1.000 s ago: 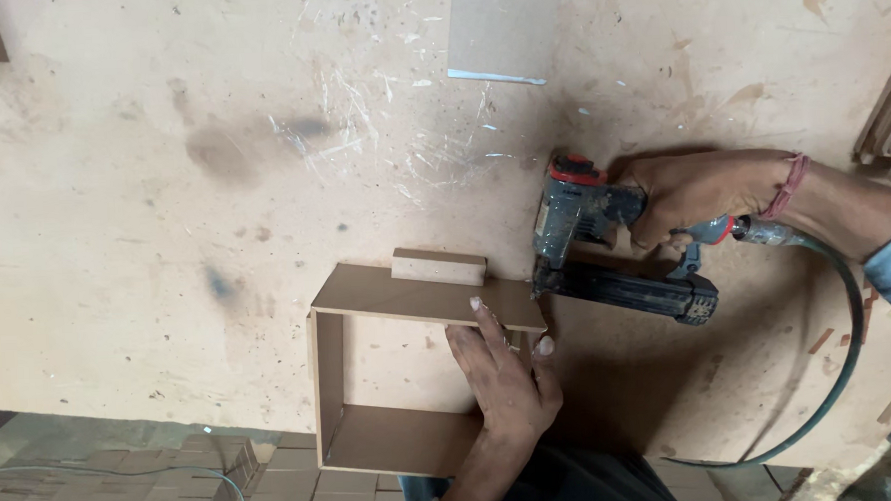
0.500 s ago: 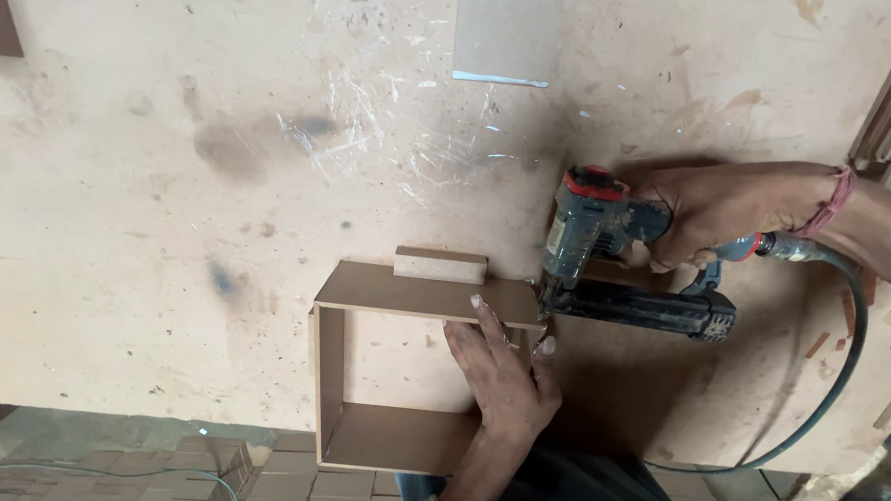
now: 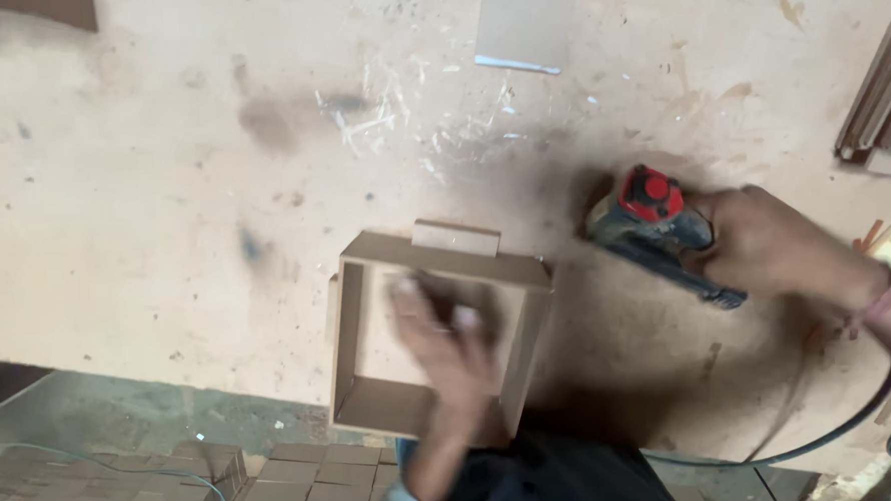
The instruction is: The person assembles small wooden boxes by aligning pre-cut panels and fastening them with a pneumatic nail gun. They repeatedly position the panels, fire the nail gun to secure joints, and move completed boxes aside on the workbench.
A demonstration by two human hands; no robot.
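A square open frame of brown board (image 3: 436,259) lies on the workbench (image 3: 163,193) near its front edge, with a small wooden block (image 3: 455,238) against its far wall. My left hand (image 3: 450,350) is blurred with motion over the frame's inside, fingers apart and holding nothing. My right hand (image 3: 776,246) grips a pneumatic nail gun (image 3: 649,217) with a red cap. The gun hovers to the right of the frame, apart from it. A dark air hose (image 3: 805,445) trails from the tool toward the lower right.
A flat piece of board (image 3: 526,22) lies at the far edge of the bench. Wooden strips (image 3: 885,101) lean at the right edge. Several stacked wooden pieces (image 3: 125,490) sit on the floor below the bench at lower left.
My right hand has pulled the nail gun off the frame's right corner and to the right. My left hand has left the frame's near-right wall and swung left over its inside.
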